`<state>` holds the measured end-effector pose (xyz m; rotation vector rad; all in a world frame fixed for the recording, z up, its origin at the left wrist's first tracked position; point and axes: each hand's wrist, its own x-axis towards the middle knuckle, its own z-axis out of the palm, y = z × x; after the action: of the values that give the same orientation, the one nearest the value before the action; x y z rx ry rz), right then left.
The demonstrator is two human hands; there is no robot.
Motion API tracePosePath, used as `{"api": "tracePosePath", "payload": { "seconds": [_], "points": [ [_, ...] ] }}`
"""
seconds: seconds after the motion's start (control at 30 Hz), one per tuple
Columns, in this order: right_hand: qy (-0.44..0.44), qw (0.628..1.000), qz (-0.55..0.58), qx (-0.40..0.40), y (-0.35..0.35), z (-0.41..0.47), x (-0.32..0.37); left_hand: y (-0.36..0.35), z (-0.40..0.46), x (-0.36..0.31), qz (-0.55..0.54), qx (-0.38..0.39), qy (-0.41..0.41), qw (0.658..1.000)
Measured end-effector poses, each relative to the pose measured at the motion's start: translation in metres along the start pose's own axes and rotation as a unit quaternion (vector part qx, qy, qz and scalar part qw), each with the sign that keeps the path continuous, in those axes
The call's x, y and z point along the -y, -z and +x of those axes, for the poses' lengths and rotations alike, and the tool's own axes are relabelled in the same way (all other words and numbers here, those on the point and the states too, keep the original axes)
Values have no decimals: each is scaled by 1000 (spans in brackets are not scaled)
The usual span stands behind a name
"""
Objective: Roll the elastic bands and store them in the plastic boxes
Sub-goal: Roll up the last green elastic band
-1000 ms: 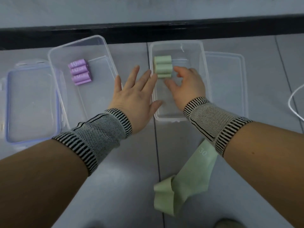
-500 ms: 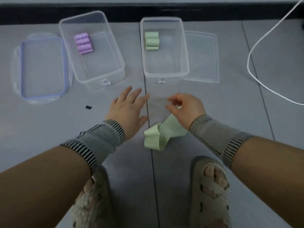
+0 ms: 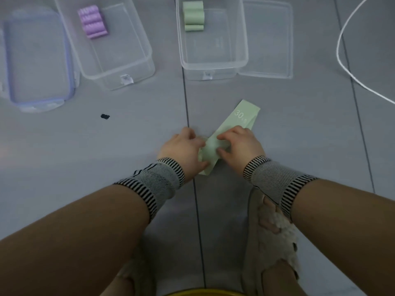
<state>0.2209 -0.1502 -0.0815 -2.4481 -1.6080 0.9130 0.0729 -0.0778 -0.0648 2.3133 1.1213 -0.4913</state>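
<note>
A flat green elastic band (image 3: 237, 122) marked "30" lies on the grey floor, stretching away up and to the right. My left hand (image 3: 181, 150) grips its near end from the left, and my right hand (image 3: 239, 144) pinches it from the right, fingers curled over the band. Rolled green bands (image 3: 193, 16) sit at the far end of the right clear plastic box (image 3: 213, 67). Rolled purple bands (image 3: 92, 22) lie in the left clear box (image 3: 119, 77).
A blue-rimmed lid (image 3: 36, 60) lies left of the purple box, and a clear lid (image 3: 267, 39) right of the green box. A white cable (image 3: 346, 67) curves at the right. My sandalled foot (image 3: 275, 236) is below my right wrist. A dark speck (image 3: 104, 116) marks the floor.
Both hands drew back from the green box to the loose green band and took hold of its near end. The band now lies straightened out, and the view has tilted down.
</note>
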Motion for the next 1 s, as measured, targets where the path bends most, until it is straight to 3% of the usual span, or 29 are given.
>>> {"api": "tracePosePath", "payload": {
  "seconds": [0.4,0.57,0.67,0.8,0.9,1.0],
  "points": [
    [2,1000,2,7,1,0,1,12,5,13,-18,-12,28,999],
    [85,996,-42,-3,6,4,9,24,1,16,-211,-108,27,971],
    [96,995,-39,-3,8,8,12,36,-2,15,-389,-109,80,911],
    [71,997,-19,-25,12,14,13,45,-1,12,-637,-87,158,750],
    [55,994,44,-84,18,14,18,50,-1,9,-738,-73,178,646],
    [61,973,139,-171,24,10,29,55,2,8,-781,-77,185,591]
  ]
}}
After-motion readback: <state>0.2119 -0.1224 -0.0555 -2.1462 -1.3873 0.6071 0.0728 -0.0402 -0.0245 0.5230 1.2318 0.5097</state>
